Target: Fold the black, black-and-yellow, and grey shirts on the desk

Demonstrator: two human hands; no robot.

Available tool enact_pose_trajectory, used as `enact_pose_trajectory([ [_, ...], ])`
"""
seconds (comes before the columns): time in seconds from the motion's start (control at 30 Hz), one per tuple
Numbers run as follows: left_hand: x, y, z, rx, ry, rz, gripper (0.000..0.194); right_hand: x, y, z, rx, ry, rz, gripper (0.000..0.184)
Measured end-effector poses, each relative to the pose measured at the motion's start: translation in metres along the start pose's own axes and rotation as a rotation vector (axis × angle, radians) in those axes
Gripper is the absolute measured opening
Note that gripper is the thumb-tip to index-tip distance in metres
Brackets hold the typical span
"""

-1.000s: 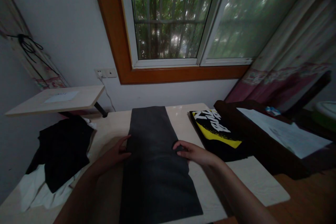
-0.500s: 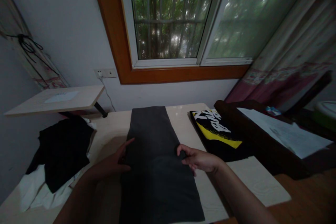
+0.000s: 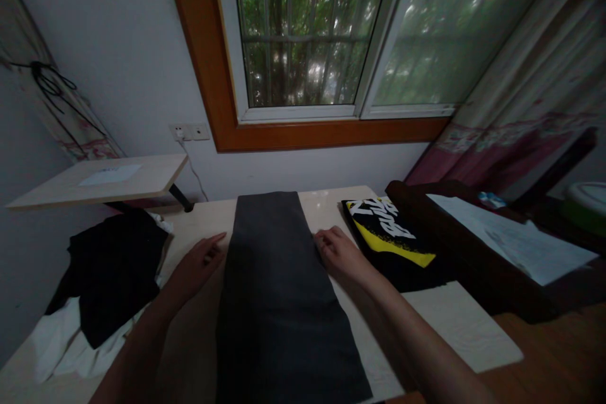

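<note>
A long dark grey folded cloth [image 3: 279,290] lies lengthwise on the pale table, running from the near edge towards the wall. At its left side is my left hand [image 3: 201,262], with the index finger stretched out close to the cloth's edge and the other fingers loosely bent; nothing is in it. On the opposite edge, my right hand [image 3: 341,251] has its thumb and fingers pinched together at the cloth's border. The exact grip of the right fingertips is small and dim.
Left of the cloth, a black garment [image 3: 116,271] lies rumpled over white fabric [image 3: 61,338], near a small raised shelf [image 3: 118,180]. A folded black garment with yellow and white print [image 3: 391,230] rests on the right. Beyond it, a sheet of paper [image 3: 511,240] covers a dark brown surface.
Both hands have moved farther up along the cloth towards the wall. My left hand has come off the cloth to its left side; my right hand has slid along the right edge.
</note>
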State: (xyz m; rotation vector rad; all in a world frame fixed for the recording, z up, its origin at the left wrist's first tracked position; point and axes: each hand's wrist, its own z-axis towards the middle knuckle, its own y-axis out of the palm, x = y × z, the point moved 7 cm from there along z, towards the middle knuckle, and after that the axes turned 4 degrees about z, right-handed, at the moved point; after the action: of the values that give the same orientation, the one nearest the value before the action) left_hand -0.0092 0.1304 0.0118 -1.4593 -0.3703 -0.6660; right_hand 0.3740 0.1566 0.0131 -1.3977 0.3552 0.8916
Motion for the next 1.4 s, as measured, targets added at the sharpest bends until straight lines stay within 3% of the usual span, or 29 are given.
enact_pose_trajectory([
  [0.1,0.034,0.013,0.020,0.113,0.192,0.199,0.048,-0.032,0.018,0.020,0.090,-0.139,-0.158,0.040],
  [0.23,0.065,0.059,0.044,0.047,0.286,0.455,0.051,-0.064,0.067,0.045,0.037,-0.251,-0.291,0.048],
  [0.33,0.066,0.084,0.058,0.010,0.266,0.590,0.052,-0.064,0.101,0.060,-0.047,-0.236,-0.366,0.054],
  [0.43,0.053,0.090,0.064,0.030,0.227,0.648,0.055,-0.047,0.112,0.070,-0.078,-0.192,-0.415,0.062],
  [0.63,0.012,0.073,0.061,0.020,0.116,0.671,0.056,0.007,0.080,0.075,-0.035,-0.009,-0.496,0.065],
  [0.87,-0.027,0.051,0.040,0.038,0.009,0.649,0.055,0.057,0.031,0.056,0.026,0.145,-0.537,0.057],
  [1.1,-0.037,0.037,0.022,0.076,-0.020,0.511,0.057,0.056,0.017,0.038,0.085,0.096,-0.452,0.052],
  [1.4,-0.020,0.057,0.032,-0.036,0.121,0.569,0.051,0.025,0.044,0.038,-0.020,-0.041,-0.423,0.049],
])
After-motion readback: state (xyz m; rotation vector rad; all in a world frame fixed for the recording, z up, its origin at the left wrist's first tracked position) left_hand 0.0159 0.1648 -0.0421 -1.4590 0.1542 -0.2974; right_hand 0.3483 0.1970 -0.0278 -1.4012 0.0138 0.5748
